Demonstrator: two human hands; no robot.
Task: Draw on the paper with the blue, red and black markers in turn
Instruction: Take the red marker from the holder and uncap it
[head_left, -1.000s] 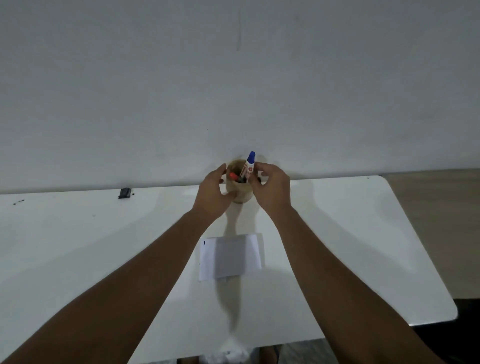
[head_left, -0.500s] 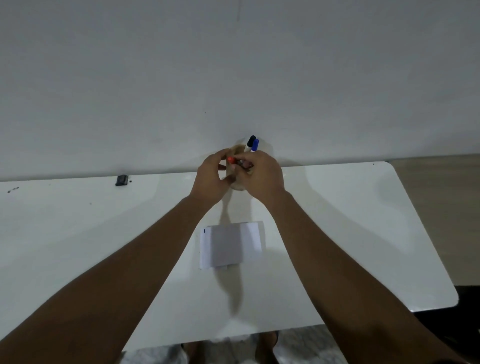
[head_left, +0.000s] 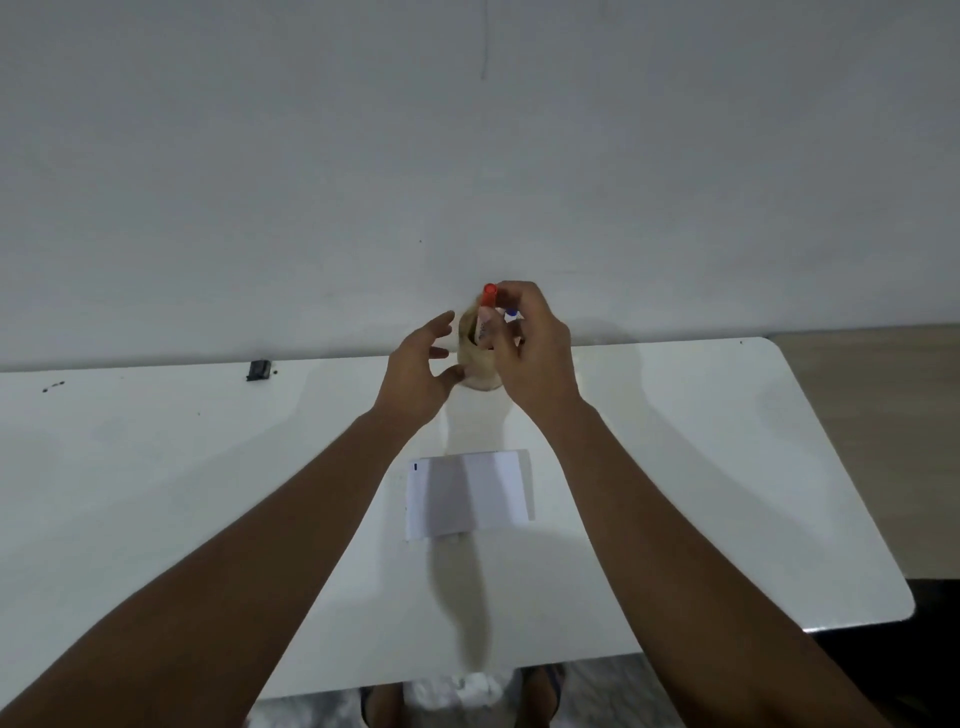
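Note:
A tan round pen holder (head_left: 475, 366) stands at the far edge of the white table (head_left: 701, 467), against the wall. My right hand (head_left: 535, 353) grips a red-capped marker (head_left: 487, 312) and holds it upright, partly raised out of the holder. A blue marker cap (head_left: 511, 314) peeks out just behind my right fingers. My left hand (head_left: 421, 374) is beside the holder on its left, fingers spread, thumb touching the holder's side. A white sheet of paper (head_left: 470, 493) with a small blue mark at its top left corner lies on the table between my forearms.
A small black object (head_left: 258, 370) lies at the table's far edge to the left, with tiny dark specks (head_left: 53, 386) further left. The table's right edge is rounded, with wooden floor (head_left: 883, 441) beyond. Feet show below the near edge.
My right hand has let the blue marker down into the holder and has taken the red marker, lifting it upward. My left hand's fingers have spread away from the holder.

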